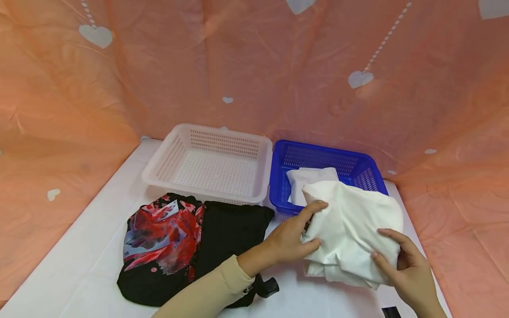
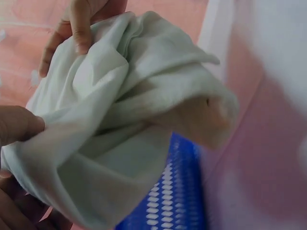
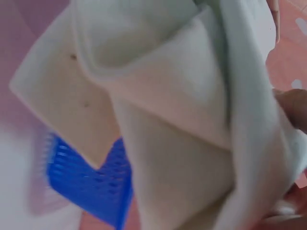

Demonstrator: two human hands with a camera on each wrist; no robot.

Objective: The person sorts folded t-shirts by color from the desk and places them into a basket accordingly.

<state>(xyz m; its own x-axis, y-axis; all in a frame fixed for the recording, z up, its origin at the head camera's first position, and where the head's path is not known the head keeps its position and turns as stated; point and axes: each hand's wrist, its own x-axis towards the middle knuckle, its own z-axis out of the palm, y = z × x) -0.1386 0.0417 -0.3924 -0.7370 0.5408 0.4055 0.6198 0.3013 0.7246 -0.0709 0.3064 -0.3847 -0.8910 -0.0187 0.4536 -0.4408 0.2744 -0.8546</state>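
Note:
A white folded cloth point(image 1: 354, 234), loosely bundled with soft creases, is held up in front of the blue basket point(image 1: 326, 148). My left hand point(image 1: 288, 238) grips its left edge, thumb and fingers pinching the fabric. At the lower right side, my right hand point(image 1: 413, 271) pinches the cloth between thumb and fingers. The left wrist view shows the cloth point(image 2: 115, 91) drooping in folds between both hands. In the right wrist view, a flap with small dark specks hangs over the basket's blue wall point(image 3: 91, 177). Another white folded cloth point(image 1: 308, 179) lies inside the blue basket, partly hidden.
A pale pink-white basket point(image 1: 222, 194) stands left of the blue one. In front of it lies a black garment point(image 1: 234, 225) with a red floral print, partly under my left forearm. A patterned orange curtain point(image 1: 254, 66) hangs behind the white table point(image 1: 91, 260).

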